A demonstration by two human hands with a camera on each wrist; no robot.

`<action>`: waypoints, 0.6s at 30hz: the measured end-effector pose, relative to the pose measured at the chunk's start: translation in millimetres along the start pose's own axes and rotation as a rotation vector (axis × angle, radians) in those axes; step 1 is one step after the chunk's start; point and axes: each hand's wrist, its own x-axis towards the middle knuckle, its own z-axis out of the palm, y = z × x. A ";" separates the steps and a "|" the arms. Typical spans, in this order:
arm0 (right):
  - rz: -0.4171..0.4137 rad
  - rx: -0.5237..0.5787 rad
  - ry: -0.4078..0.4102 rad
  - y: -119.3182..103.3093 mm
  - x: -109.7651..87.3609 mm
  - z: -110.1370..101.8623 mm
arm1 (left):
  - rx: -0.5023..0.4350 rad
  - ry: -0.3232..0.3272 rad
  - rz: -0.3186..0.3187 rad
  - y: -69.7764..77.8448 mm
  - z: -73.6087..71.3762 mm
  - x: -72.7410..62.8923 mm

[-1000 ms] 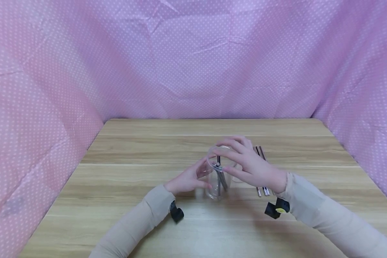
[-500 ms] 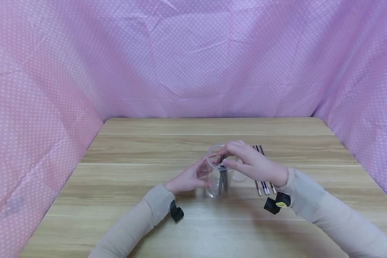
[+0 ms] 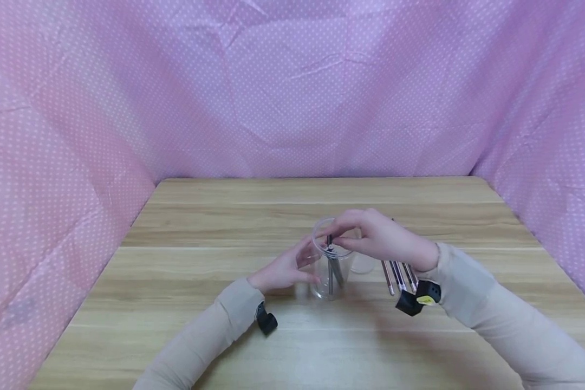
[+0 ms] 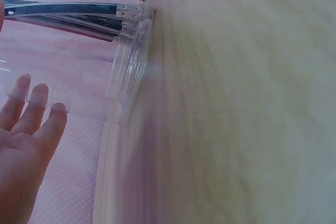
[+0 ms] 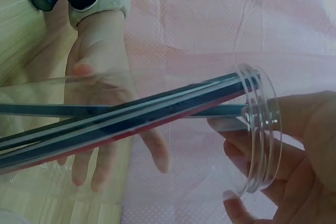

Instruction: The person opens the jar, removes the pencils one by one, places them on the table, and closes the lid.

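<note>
A clear plastic jar (image 3: 324,276) stands upright on the table and holds several dark pencils (image 5: 126,116), with their eraser ends at its base. My left hand (image 3: 285,268) cups the jar from the left, thumb on the near side and fingers (image 4: 39,98) at its wall. From the right, my right hand (image 3: 375,235) reaches over the rim, its fingertips inside the mouth. Thumb and finger pinch the upper end of one pencil (image 3: 329,239), which leans apart from the others. Part of the right hand shows through the jar wall in the right wrist view.
Several more pencils (image 3: 397,276) lie side by side on the wooden table (image 3: 214,216), right of the jar, partly under the right forearm. A round clear lid (image 3: 363,264) lies just right of the jar. Pink dotted cloth (image 3: 292,97) hangs behind and at both sides.
A second ago my right hand was spread over the jar's mouth; its fingers have since dipped inside and closed on a pencil, which has shifted slightly. The left hand and jar have stayed put.
</note>
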 end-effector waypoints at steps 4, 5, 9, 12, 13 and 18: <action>0.075 -0.014 0.013 -4.8 3.2 1.6 | -0.003 -0.004 -0.008 1.2 -0.1 -0.6; 0.092 -0.016 0.018 -5.8 3.9 2.4 | -0.005 -0.007 -0.006 1.6 -0.1 -0.8; 0.141 -0.021 0.047 -9.1 6.8 5.7 | -0.011 -0.017 0.028 2.4 -0.3 -1.6; 0.147 -0.016 0.068 -10.6 8.4 7.6 | -0.010 -0.019 0.039 2.5 -0.3 -2.0; 0.148 -0.011 0.070 -10.9 8.9 8.0 | -0.010 -0.018 0.039 2.4 -0.4 -2.0; 0.151 0.006 0.075 -11.2 9.4 9.1 | -0.013 -0.018 0.037 1.5 -0.1 -1.4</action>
